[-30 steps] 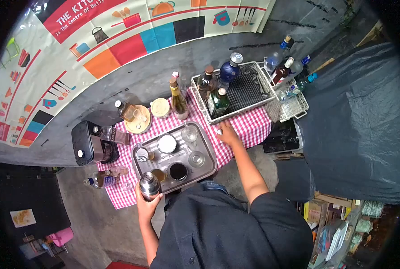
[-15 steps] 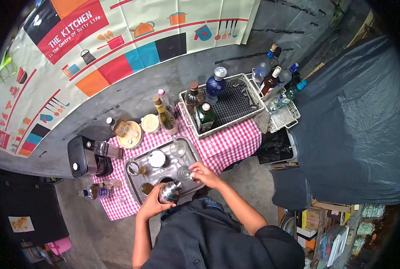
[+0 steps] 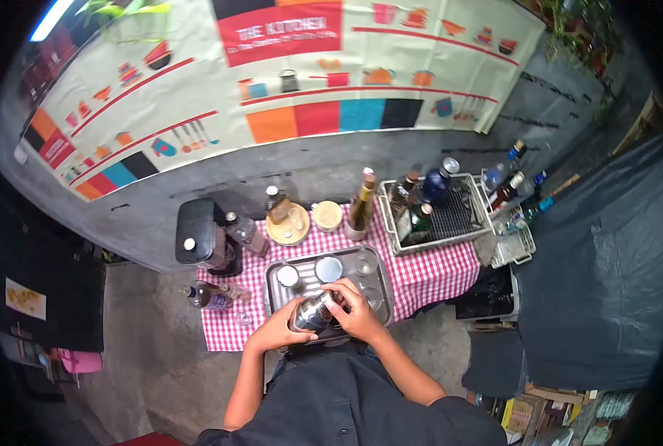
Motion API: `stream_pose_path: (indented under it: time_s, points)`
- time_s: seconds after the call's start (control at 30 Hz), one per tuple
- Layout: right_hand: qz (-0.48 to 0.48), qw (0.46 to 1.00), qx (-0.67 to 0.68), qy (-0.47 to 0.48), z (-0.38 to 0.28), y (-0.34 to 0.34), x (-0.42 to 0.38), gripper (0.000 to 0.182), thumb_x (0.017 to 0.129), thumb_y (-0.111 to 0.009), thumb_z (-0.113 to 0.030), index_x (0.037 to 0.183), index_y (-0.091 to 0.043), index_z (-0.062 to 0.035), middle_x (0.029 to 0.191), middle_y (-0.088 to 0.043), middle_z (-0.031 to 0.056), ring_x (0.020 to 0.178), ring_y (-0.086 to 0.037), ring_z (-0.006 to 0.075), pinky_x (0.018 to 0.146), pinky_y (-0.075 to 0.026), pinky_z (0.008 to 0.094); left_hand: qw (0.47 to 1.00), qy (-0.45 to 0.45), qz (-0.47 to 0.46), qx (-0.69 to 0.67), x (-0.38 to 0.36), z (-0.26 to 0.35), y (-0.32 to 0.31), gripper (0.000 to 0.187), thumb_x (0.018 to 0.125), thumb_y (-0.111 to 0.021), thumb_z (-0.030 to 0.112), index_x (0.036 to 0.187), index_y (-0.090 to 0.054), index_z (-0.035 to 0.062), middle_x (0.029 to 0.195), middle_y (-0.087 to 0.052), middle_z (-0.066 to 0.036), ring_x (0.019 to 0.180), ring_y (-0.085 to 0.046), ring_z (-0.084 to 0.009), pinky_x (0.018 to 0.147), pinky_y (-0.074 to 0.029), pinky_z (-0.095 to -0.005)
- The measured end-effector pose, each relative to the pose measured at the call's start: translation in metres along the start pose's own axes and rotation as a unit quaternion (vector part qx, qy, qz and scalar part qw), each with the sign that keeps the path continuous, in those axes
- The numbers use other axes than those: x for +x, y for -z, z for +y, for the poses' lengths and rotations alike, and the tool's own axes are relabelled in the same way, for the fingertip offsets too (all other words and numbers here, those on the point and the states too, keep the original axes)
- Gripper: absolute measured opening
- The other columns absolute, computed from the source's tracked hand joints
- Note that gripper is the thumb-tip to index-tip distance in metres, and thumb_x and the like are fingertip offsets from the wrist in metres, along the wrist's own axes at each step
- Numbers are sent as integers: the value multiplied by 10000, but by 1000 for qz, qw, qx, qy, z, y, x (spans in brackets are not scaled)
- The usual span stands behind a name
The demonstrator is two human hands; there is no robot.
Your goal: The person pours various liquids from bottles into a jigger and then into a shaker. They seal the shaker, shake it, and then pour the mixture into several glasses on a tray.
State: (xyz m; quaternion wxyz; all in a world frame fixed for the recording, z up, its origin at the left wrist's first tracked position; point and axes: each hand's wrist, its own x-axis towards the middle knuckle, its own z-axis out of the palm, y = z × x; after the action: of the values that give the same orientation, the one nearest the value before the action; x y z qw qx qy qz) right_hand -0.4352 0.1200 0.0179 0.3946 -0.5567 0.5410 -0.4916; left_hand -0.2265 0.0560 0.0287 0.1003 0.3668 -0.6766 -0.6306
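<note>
Both hands close around one metal shaker [image 3: 313, 312], which is tilted above the near edge of the tray [image 3: 273, 276]. The left hand [image 3: 279, 332] wraps it from below and from the person's side, fingers curled against the metal. The right hand [image 3: 357, 314] grips its top end, fingers bent over it. The hands cover most of the shaker, so I cannot tell whether it has a cap or where the cap meets the body.

The tray lies on a table under a red checked cloth [image 3: 428, 271]. It holds a white-topped cup [image 3: 328, 268], a smaller cup [image 3: 287, 276] and a clear glass [image 3: 365, 262]; whatever sits at its near side is hidden by the hands.

Behind the tray stand a tall wine bottle [image 3: 360, 210], a round pale lid [image 3: 327, 215] and a wooden board [image 3: 287, 227] with a small bottle on it. To the right, a wire basket [image 3: 471, 223] holds three bottles at its left end. A smaller basket [image 3: 516, 244] beyond it has several more, too crowded to count. At the left is a black machine [image 3: 197, 239], and one bottle [image 3: 206, 297] lies on its side on the cloth.
</note>
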Motion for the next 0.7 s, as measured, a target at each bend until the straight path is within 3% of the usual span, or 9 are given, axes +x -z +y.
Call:
stream_pose_path:
  time_s: [0.03, 0.1, 0.13, 0.17, 0.3, 0.5, 0.53, 0.63, 0.7]
  points:
    - [-9, 1000, -3, 6, -4, -8, 5, 323, 888, -584, -58, 1207, -613, -24, 1048, -555, 74, 849, -554, 140, 764, -462, 266, 1000, -4, 10, -4, -7, -5, 9, 874, 666, -867, 235, 1356, -418, -57, 1225, -569, -155, 1169, -529, -205, 1012, -408, -328]
    - [-53, 994, -27, 87, -13, -26, 16, 330, 930, -568, -111, 1247, -599, -25, 1117, -578, 115, 977, -580, 203, 862, -463, 305, 998, -15, -1, -55, -22, -19, 29, 897, 662, -871, 257, 1374, -410, -34, 1250, -556, -139, 1159, -530, -198, 998, -418, -325]
    - [-81, 993, -35, 76, -22, -32, 19, 339, 953, -554, -157, 1256, -589, -10, 1152, -588, 151, 1065, -576, 260, 925, -450, 341, 993, 5, -12, -116, -31, -21, 36, 889, 677, -869, 202, 1390, -391, -31, 1256, -551, -115, 1152, -524, -174, 983, -427, -315]
    - [-99, 992, -38, 75, -32, -39, 22, 339, 953, -554, -157, 1256, -589, -10, 1152, -588, 151, 1065, -576, 260, 925, -450, 341, 988, 41, -24, -146, -43, -13, 47, 881, 707, -855, 155, 1403, -355, -49, 1262, -549, -107, 1167, -508, -157, 992, -417, -294]
    - [-129, 973, -62, 184, -66, -74, 44, 347, 932, -564, -123, 1249, -571, 17, 1102, -591, 183, 1001, -605, 320, 880, -474, 368, 959, -39, -81, -268, -60, -60, 81, 946, 698, -851, 132, 1458, -309, -21, 1330, -513, -72, 1205, -478, -150, 1013, -403, -302]
    - [-138, 963, -40, 228, -84, -123, 67, 326, 925, -594, -191, 1180, -593, 13, 977, -576, 157, 877, -578, 279, 797, -469, 356, 915, -106, -119, -370, -78, -85, 119, 909, 667, -821, 307, 1401, -403, -29, 1287, -556, -96, 1173, -514, -179, 1027, -388, -318]
    - [-142, 964, -52, 217, -85, -127, 69, 322, 920, -609, -220, 1145, -598, 10, 920, -557, 139, 840, -562, 269, 771, -462, 354, 924, -110, -116, -348, -82, -85, 125, 897, 684, -808, 328, 1398, -399, -30, 1286, -549, -104, 1167, -513, -178, 1023, -391, -318]
    - [-139, 958, -86, 235, -82, -138, 79, 297, 883, -632, -192, 1102, -599, 6, 903, -558, 157, 823, -573, 310, 757, -467, 364, 956, -93, -50, -273, -99, -62, 142, 884, 685, -845, 197, 1402, -382, -34, 1267, -545, -86, 1170, -502, -160, 1021, -394, -314]
    - [-133, 961, -117, 212, -83, -145, 79, 294, 838, -661, -162, 1077, -595, -5, 882, -552, 155, 807, -570, 323, 738, -465, 368, 984, -136, 17, -114, -106, -61, 150, 879, 667, -866, 156, 1387, -397, -31, 1249, -555, -95, 1170, -505, -159, 1016, -403, -318]
